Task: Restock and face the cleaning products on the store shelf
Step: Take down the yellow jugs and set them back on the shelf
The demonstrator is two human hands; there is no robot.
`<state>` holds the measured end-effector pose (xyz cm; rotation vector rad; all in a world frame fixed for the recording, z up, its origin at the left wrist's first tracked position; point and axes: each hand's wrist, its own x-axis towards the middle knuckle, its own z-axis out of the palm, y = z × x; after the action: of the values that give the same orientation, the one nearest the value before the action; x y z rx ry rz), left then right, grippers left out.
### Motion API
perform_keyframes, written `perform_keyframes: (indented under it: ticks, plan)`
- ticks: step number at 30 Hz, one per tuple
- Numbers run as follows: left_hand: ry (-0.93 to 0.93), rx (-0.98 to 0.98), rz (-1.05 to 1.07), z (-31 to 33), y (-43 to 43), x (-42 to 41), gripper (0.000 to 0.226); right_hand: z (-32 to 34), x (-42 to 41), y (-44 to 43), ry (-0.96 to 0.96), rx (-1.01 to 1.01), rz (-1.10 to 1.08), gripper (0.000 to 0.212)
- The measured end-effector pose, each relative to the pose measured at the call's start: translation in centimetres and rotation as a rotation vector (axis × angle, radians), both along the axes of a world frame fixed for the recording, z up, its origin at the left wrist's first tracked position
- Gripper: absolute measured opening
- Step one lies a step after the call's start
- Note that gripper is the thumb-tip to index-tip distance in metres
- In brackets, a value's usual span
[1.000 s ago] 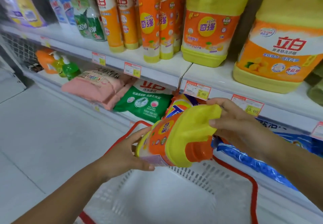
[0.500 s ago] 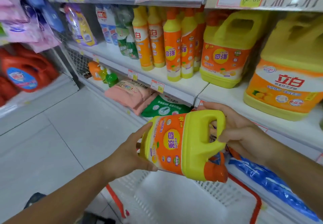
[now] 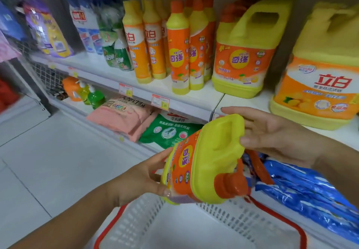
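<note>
I hold a yellow detergent jug (image 3: 206,163) with an orange label on its side above the basket, its orange cap pointing down and right. My left hand (image 3: 143,176) grips the jug's base, thumb on the label and fingers underneath. My right hand (image 3: 272,136) holds the jug's handle end between thumb and fairly straight fingers. On the middle shelf (image 3: 240,102) stands a matching jug (image 3: 242,60), with a larger yellow jug (image 3: 320,85) to its right. A row of tall orange and yellow bottles (image 3: 176,54) stands to its left.
A white basket with a red rim (image 3: 108,227) sits below my hands. The bottom shelf holds pink bags (image 3: 124,116), a green bag (image 3: 167,132) and blue bags (image 3: 301,186). Green pump bottles (image 3: 95,97) stand further left. Pale tiled floor lies to the left.
The jug has come up out of the basket toward the middle shelf and turned, label facing left. My right fingers have straightened on the handle. More of the upper shelving is in view.
</note>
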<state>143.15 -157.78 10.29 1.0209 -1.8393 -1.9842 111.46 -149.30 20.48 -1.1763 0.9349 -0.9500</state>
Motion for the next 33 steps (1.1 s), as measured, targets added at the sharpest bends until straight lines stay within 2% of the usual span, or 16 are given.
perform_keyframes:
  ticks: [2, 5, 7, 8, 11, 14, 19, 23, 26, 29, 33]
  plan:
    - [0.030, 0.125, -0.016, -1.6, -0.4, -0.3, 0.096, -0.3, 0.0, 0.4, 0.121, -0.041, -0.076, 0.075]
    - [0.106, 0.252, -0.002, -3.4, -1.1, 0.1, 0.087, -0.6, 1.1, 1.1, 0.304, -0.074, -0.304, 0.053]
    - [0.170, 0.305, 0.002, -3.7, -1.7, 0.5, 0.088, -0.8, 2.3, 1.2, 0.457, -0.097, -0.471, 0.051]
    - [0.186, 0.311, -0.024, -3.6, -1.8, 0.7, 0.087, -1.0, 3.0, 1.1, 0.536, -0.099, -0.546, 0.052]
    - [0.119, 0.169, -0.120, -3.0, -2.5, 0.9, 0.081, -1.8, 5.2, 0.2, 0.702, -0.094, -0.653, 0.052]
    - [0.060, 0.131, -0.012, -3.4, -4.8, 2.3, 0.091, -2.0, 7.4, -1.4, 0.744, -0.086, -0.607, 0.042]
    - [0.138, 0.151, 0.110, -4.1, -10.3, 6.8, 0.098, -1.9, 11.6, -5.8, 0.704, -0.114, -0.426, 0.027]
    - [0.127, 0.134, 0.153, -5.3, -14.3, 10.7, 0.096, -3.8, 16.4, -10.1, 0.632, -0.093, -0.482, 0.033]
    - [0.040, 0.101, 0.207, -6.7, -16.3, 13.1, 0.084, -7.4, 19.5, -12.7, 0.673, -0.079, -0.479, 0.009]
    - [-0.025, 0.089, 0.239, -9.6, -18.1, 15.2, 0.073, -12.1, 22.6, -15.3, 0.763, -0.016, -0.453, 0.011]
    - [-0.047, 0.089, 0.239, -14.5, -19.5, 16.8, 0.072, -17.7, 25.7, -17.5, 0.913, 0.032, -0.384, 0.029]
